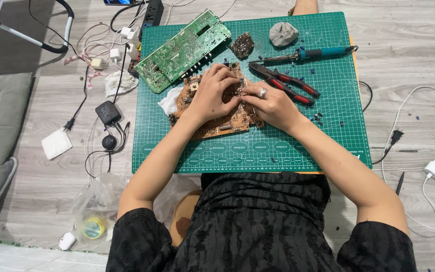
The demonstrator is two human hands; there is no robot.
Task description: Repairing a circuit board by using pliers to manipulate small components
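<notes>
Hands both on brown circuit board (217,113), which lies flat mid-left on green cutting mat (328,100) on the floor. Left hand (212,93) curled, fingers pressing down on board's top side; right hand (270,103), ring on one finger, fingers pinched narrow on a small part at board's centre, can't tell what part exactly. Board looks light, stiff, thin; likely brittle, with sharp solder points and fragile components, so best held by bare edges, not by parts. Green circuit board (185,50) lies tilted above, apart from brown one. Red-handled pliers (288,83) just beside right hand; soldering iron (308,53) beyond them. White tissue (169,103) touches board's left edge.
</notes>
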